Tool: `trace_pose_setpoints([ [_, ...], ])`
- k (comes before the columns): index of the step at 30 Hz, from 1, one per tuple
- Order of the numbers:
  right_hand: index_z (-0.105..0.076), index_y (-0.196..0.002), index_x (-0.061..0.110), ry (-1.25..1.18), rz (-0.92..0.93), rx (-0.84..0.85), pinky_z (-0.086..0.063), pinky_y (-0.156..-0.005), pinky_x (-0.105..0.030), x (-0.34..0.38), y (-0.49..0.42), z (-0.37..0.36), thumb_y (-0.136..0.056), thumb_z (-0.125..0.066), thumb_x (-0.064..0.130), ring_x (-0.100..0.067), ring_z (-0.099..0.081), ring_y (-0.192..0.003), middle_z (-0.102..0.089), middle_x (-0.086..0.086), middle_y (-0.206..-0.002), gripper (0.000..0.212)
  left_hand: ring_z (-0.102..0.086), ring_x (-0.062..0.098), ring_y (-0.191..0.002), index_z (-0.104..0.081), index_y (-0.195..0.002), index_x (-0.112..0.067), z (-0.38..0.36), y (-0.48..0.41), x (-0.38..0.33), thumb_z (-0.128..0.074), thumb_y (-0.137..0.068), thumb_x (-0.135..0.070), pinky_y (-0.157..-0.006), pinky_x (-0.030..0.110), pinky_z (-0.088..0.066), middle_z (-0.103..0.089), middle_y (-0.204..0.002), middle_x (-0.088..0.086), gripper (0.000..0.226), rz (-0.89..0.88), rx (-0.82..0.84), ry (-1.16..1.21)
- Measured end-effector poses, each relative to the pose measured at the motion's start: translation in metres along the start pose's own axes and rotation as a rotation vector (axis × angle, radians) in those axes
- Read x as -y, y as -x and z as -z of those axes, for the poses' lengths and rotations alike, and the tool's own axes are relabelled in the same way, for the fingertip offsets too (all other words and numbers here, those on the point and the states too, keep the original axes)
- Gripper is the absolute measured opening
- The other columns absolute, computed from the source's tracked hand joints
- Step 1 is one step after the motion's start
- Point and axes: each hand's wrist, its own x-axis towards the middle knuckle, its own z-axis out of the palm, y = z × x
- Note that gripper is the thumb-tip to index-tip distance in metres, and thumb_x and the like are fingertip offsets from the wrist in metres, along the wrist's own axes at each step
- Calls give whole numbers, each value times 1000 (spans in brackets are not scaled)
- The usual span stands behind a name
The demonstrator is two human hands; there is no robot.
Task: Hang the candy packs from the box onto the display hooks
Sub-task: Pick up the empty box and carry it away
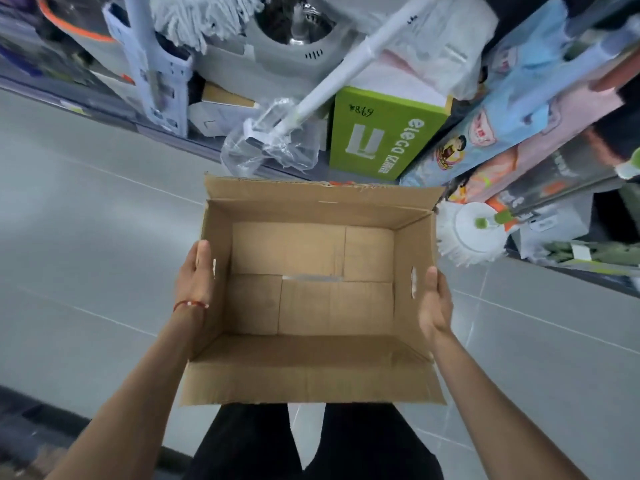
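Observation:
An open brown cardboard box (311,372) is carried in front of me above the floor, and its inside is bare, with no candy packs in view. My left hand (192,278) presses flat against the outside of the left wall beside a handle slot, thumb along the rim. My right hand (435,303) presses the outside of the right wall the same way, next to the other slot. The fingers of both hands are hidden behind the walls. No display hooks are visible.
Beyond the box runs a low shelf crowded with goods: a green carton (384,133), a white mop handle in plastic wrap (332,84), a round white mop head (474,233) and colourful packs (512,109). Grey floor tiles (86,220) spread left and right.

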Motion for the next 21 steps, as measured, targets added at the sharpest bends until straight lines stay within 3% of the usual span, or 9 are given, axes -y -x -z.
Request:
trace_pose_setpoints([
  [5, -57, -137, 28, 7, -102, -74, -41, -107, -42, -27, -35, -55, -104, -33, 62, -33, -57, -125, -65, -8, -133, 54, -56, 35, -129, -50, -143, -28, -44, -81, 16, -24, -79, -88, -114, 56, -39, -62, -139, 8, 92, 37, 78, -109],
  [8, -61, -122, 31, -30, -155, -126, -51, -99, -56, -70, -71, -97, -93, -33, 76, -33, -67, -101, -71, -6, -105, 60, -59, 35, -121, -53, -141, -30, -77, -134, 32, -27, -85, -84, -110, 56, -42, -65, -132, 9, 82, 47, 141, -152],
  [10, -61, -120, 29, -60, -178, -130, -51, -98, -56, -95, -95, -124, -96, -36, 70, -25, -63, -91, -67, 1, -94, 53, -59, 34, -122, -53, -140, -33, -100, -169, 46, -29, -83, -85, -110, 56, -43, -65, -132, 8, 81, 50, 160, -152],
  [16, -60, -92, 40, -106, -192, -178, -50, -95, -51, -156, -174, -204, -93, -38, 66, -18, -59, -83, -62, 7, -83, 34, -61, 31, -118, -58, -132, -36, -178, -267, 87, -28, -85, -80, -110, 52, -43, -68, -127, 4, 72, 1, 208, -180],
  [21, -60, -106, 29, -100, -180, -212, -49, -95, -44, -183, -234, -245, -103, -35, 53, -12, -58, -85, -60, 12, -87, 34, -61, 29, -117, -60, -127, -42, -238, -326, 112, -30, -84, -82, -109, 52, -44, -68, -123, 1, 66, -32, 225, -124],
])
